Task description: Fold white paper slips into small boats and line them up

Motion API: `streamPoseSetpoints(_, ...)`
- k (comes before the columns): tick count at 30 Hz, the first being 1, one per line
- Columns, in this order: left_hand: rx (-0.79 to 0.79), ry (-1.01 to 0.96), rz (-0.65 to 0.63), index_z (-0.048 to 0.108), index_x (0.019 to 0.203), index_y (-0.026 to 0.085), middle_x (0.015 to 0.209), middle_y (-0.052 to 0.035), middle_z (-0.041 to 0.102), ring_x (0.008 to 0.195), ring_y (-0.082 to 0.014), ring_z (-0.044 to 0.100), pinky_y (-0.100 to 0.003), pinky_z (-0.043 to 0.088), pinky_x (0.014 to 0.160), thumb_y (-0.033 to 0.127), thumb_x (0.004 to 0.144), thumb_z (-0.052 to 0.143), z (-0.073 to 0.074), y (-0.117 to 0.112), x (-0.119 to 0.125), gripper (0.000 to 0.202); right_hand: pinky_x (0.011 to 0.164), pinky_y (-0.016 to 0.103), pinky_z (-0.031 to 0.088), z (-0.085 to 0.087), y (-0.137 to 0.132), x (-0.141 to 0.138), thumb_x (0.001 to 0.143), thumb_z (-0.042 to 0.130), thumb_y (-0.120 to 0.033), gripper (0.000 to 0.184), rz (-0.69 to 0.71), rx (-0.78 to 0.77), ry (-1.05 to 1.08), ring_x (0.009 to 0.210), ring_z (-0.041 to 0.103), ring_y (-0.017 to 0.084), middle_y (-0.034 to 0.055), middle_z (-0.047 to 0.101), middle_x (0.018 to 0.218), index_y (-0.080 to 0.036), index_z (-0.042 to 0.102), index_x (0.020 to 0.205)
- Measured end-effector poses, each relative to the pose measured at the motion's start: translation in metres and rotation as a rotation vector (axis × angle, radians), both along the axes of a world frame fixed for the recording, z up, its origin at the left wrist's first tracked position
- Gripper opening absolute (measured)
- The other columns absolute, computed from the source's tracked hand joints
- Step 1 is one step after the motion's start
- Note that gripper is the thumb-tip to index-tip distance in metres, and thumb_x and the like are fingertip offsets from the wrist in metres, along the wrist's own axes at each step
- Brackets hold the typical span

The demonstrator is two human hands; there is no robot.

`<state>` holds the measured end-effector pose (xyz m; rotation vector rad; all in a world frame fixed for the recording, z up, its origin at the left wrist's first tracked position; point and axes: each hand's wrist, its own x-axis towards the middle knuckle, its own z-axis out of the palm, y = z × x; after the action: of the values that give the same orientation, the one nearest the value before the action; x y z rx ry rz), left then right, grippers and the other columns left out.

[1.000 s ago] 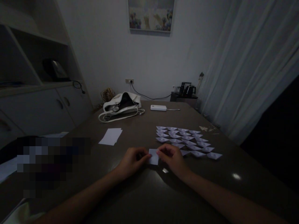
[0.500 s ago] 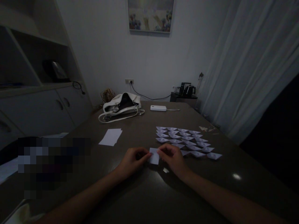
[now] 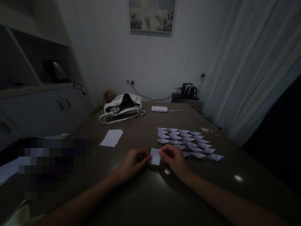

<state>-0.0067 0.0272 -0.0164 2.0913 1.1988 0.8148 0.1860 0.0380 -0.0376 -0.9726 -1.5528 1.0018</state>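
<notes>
On the tabletop (image 3: 141, 197), from the left, at least two white sheets (image 3: 111, 138) are lying stacked, and one white bag (image 3: 124, 110) is resting behind them. The left hand (image 3: 135, 160) is pinching one small white paper (image 3: 155, 157) by its left edge; the right hand (image 3: 175, 158) is gripping its right edge. One white device (image 3: 159, 109) is lying beyond. Rightmost, roughly twenty paper boats (image 3: 188, 139) are standing in rows, the right hand partly hiding some.
</notes>
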Motion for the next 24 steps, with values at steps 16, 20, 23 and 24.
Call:
streamPoseSetpoints(16, -0.012, 0.002, -0.004, 0.066, 0.077, 0.012, 0.068, -0.0026, 0.066, 0.062, -0.0141, 0.055, -0.022, 0.038, 0.057, 0.035, 0.086, 0.051, -0.0001, -0.0001, 0.0001, 0.029, 0.049, 0.022, 0.041, 0.0018, -0.0006, 0.0000, 0.076, 0.065, -0.033, 0.016, -0.029, 0.012, -0.005, 0.054, 0.053, 0.012, 0.0001, 0.059, 0.063, -0.017, 0.063, 0.072)
streamPoseSetpoints(20, -0.030, -0.006, -0.003, 0.067, 0.077, 0.012, 0.067, -0.0027, 0.065, 0.060, -0.0136, 0.053, -0.021, 0.037, 0.055, 0.037, 0.086, 0.051, 0.0001, 0.0000, 0.0010, 0.031, 0.050, 0.023, 0.042, 0.0029, -0.0008, 0.0000, 0.076, 0.064, -0.033, 0.017, -0.025, 0.003, -0.012, 0.055, 0.053, 0.012, -0.0001, 0.059, 0.062, -0.017, 0.063, 0.072)
streamPoseSetpoints(23, -0.064, -0.009, -0.007, 0.067, 0.078, 0.012, 0.067, -0.0029, 0.064, 0.060, -0.0140, 0.054, -0.022, 0.038, 0.055, 0.039, 0.086, 0.051, 0.0004, -0.0001, 0.0010, 0.033, 0.049, 0.022, 0.041, 0.0028, -0.0005, 0.0002, 0.076, 0.064, -0.033, 0.017, -0.032, 0.017, -0.016, 0.054, 0.052, 0.012, -0.0001, 0.058, 0.061, -0.017, 0.063, 0.071)
streamPoseSetpoints(24, -0.066, -0.002, -0.015, 0.067, 0.078, 0.012, 0.067, -0.0028, 0.064, 0.060, -0.0140, 0.054, -0.022, 0.038, 0.055, 0.039, 0.086, 0.050, 0.0002, -0.0002, 0.0009, 0.033, 0.049, 0.022, 0.040, 0.0026, -0.0004, 0.0003, 0.076, 0.064, -0.033, 0.017, -0.036, 0.022, -0.018, 0.054, 0.052, 0.012, -0.0001, 0.058, 0.061, -0.017, 0.063, 0.071)
